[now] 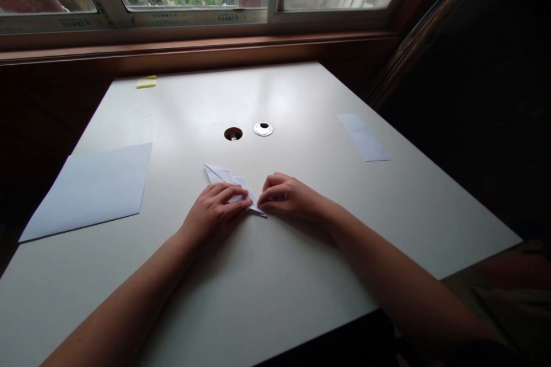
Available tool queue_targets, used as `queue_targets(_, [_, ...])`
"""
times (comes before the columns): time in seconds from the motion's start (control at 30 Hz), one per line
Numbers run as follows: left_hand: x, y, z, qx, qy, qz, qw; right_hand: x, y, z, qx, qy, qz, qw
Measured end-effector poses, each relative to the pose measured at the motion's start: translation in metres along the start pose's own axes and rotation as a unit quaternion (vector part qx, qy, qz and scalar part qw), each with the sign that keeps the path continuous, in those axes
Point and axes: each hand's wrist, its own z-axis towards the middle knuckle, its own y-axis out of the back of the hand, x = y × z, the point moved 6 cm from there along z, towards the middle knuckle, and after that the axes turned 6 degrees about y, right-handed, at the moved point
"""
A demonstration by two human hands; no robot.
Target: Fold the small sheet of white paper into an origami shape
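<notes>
A folded piece of white paper [219, 174] lies on the table, long and pointed at both ends, with creases showing on its upper side. My left hand [220, 202] rests over its middle, fingers bent and pressing it down against the tabletop. At the paper's lower right end, my right hand [282, 194] is closed, thumb and fingertips pinched together at the edge. The fingers of my left hand cover the centre of the paper, and its thumb is near the right fingertips.
A stack or sheet of white paper [99, 189] lies at the left on the white table [293, 275]. A paper strip [364, 137] is at the right. Farther back are a round hole [233, 134], a metal ring cover [263, 129] and yellow sticky notes [147, 82]. A window stands beyond.
</notes>
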Motion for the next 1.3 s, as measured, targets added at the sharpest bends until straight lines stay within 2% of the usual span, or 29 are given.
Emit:
queue_targets(0.23, [-0.008, 0.004, 0.000, 0.000, 0.014, 0.070, 0.997, 0.006, 0.000, -0.001, 0.018, 0.028, 0.006, 0.999])
queue_targets(0.43, [-0.015, 0.007, 0.000, -0.007, 0.020, 0.129, 0.991, 0.001, 0.004, -0.003, -0.003, 0.047, -0.055, 0.997])
queue_targets(0.63, [-0.014, 0.004, -0.001, -0.002, 0.031, 0.077, 0.997, 0.004, 0.006, -0.004, -0.006, 0.084, -0.172, 0.981])
queue_targets(0.77, [-0.010, 0.001, -0.002, -0.009, 0.051, 0.023, 0.998, 0.006, 0.000, -0.003, 0.011, 0.083, -0.181, 0.980])
queue_targets(1.1, [-0.005, 0.005, 0.001, -0.029, 0.092, -0.043, 0.994, 0.001, -0.005, 0.003, -0.020, -0.022, -0.111, 0.993])
queue_targets(1.3, [-0.002, 0.006, 0.004, -0.033, 0.123, -0.054, 0.990, -0.007, -0.009, 0.003, -0.006, -0.094, -0.063, 0.994])
